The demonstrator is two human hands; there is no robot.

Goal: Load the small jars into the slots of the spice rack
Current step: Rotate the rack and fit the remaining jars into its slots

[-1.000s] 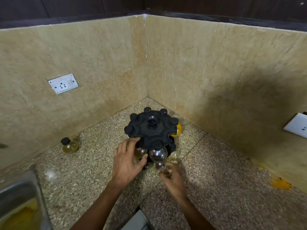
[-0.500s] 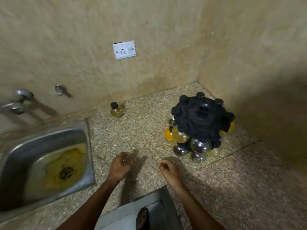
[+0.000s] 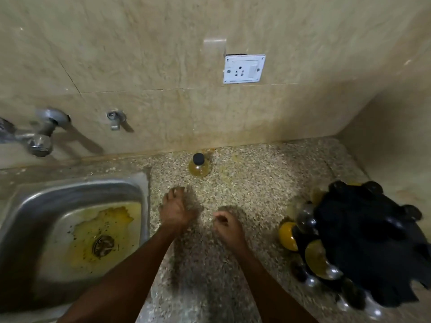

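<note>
A small round glass jar (image 3: 199,166) with a black cap and yellowish contents stands alone on the speckled counter (image 3: 251,183) near the back wall. The black round spice rack (image 3: 370,236) sits at the right, with several jars hanging in its slots, some yellow, some clear. My left hand (image 3: 177,209) hovers over the counter below the lone jar, fingers spread and holding nothing. My right hand (image 3: 227,226) is beside it, fingers loosely curled with nothing in them, well left of the rack.
A steel sink (image 3: 70,234) with yellow stains lies at the left. Taps (image 3: 40,136) and a valve (image 3: 116,118) stick out of the wall above it. A white wall socket (image 3: 243,69) is mounted above the jar. The side wall closes the corner at the right.
Both hands have left the rack and pulled back to the middle of the counter. The view has swung left, so the rack is now at the right and the lone jar ahead.
</note>
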